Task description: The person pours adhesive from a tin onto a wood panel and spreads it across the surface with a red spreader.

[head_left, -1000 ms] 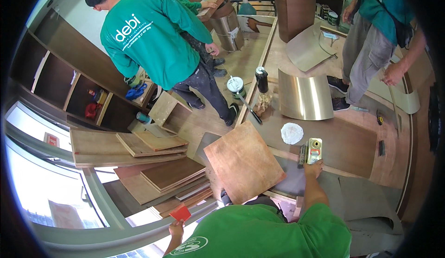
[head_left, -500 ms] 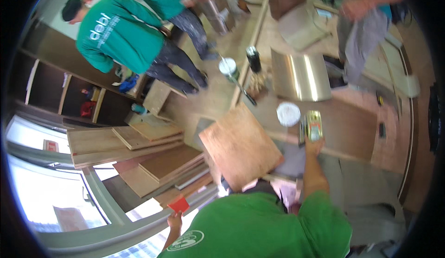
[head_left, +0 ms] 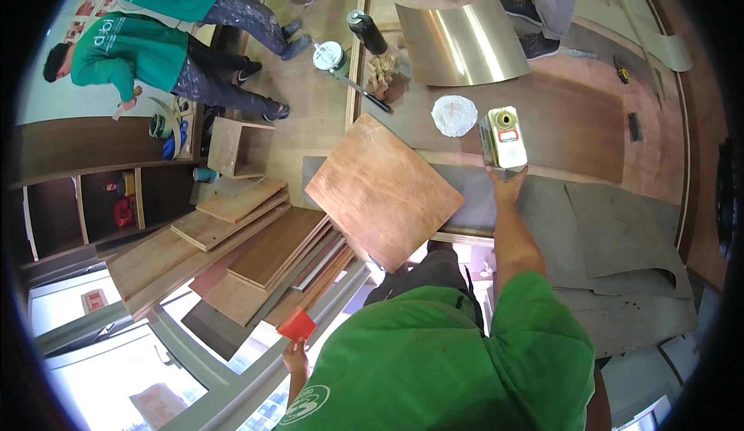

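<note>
Stretched out over the workbench, my right hand (head_left: 508, 185) grips the lower end of a rectangular metal tin (head_left: 508, 138) with a round gold-coloured neck on its top face. Beside the tin, to its left, lies a round, white, rough-surfaced disc (head_left: 454, 116). Low at the left, my left hand (head_left: 295, 356) is closed on a flat red spreader (head_left: 297, 324), held by one edge. A square plywood board (head_left: 385, 192) sits in front of my body, between my two hands, touched by neither.
A black bottle (head_left: 367, 32), a white-topped pot (head_left: 328, 56) with a long-handled tool (head_left: 368, 96), and a curved metallic sheet (head_left: 463, 41) stand farther off. Stacked boards (head_left: 267, 257) lie left. Grey sheets (head_left: 620, 233) lie right. Co-workers in green (head_left: 128, 55) stand far left; another's legs (head_left: 552, 1) show far right.
My view has shifted, so the bench things sit higher and farther left. Both hands keep their holds. The far-right person's hands have left the view.
</note>
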{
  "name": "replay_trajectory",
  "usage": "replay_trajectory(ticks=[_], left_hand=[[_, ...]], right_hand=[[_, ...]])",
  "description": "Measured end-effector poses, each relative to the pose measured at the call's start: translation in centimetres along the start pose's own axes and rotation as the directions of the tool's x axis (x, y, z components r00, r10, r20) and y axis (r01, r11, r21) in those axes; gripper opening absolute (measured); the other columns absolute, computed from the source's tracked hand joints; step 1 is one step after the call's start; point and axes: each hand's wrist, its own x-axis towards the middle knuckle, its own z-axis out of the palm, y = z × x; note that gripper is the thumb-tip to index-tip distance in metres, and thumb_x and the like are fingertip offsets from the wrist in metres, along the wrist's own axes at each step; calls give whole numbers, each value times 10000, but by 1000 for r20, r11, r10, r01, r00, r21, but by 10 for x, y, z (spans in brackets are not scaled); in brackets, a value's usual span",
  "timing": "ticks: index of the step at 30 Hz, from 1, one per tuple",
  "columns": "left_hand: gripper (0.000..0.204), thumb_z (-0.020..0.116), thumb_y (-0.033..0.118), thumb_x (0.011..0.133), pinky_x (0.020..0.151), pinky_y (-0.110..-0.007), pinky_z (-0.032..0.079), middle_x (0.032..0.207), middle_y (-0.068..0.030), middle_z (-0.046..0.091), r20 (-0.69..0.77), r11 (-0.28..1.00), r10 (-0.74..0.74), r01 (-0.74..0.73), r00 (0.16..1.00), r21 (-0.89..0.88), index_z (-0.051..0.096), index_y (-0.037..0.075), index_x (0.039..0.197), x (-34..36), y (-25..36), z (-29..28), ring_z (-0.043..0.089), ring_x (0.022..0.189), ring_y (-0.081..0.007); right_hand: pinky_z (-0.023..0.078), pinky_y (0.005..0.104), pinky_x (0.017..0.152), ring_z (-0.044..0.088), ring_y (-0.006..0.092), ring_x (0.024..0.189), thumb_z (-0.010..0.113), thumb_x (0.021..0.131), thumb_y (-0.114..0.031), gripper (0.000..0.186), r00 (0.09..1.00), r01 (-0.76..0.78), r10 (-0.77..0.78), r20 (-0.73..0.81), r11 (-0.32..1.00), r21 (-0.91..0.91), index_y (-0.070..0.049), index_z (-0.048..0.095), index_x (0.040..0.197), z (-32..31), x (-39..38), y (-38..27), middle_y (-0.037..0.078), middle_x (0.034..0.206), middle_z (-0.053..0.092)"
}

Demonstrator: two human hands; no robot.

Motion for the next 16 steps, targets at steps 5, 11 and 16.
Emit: replay_trajectory(ticks=[5, 11, 16], left_hand=[[318, 671, 274, 891, 686, -330, 521, 808, -133, 702, 75, 976, 59, -73, 995, 204, 668, -43, 874, 20, -17, -14, 692, 748, -213], [326, 671, 281, 892, 711, -325, 526, 837, -133, 704, 91, 987, 52, -65, 994, 145, 673, -42, 932, 28, -22, -20, 691, 783, -218], [287, 675, 221, 890, 786, -305, 508, 898, -110, 704, 71, 997, -45, 40, 996, 60, 675, -32, 1025, 3, -32, -9, 675, 875, -213]], right_hand=[[368, 370, 1066, 476, 242, 1250, 907, 576, -78, 1016, 998, -24, -14, 64, 832, 554, -21, 309, 1395, 34, 28, 8, 138, 1325, 507], [422, 357, 1011, 526, 232, 1170, 876, 605, -20, 868, 995, 100, -88, -51, 778, 620, 3, 382, 1318, 43, 43, -14, 141, 1254, 540], [447, 361, 980, 566, 212, 1133, 862, 643, -64, 768, 977, 104, -160, 144, 936, 336, 40, 438, 1276, 18, 81, -73, 204, 1259, 558]])
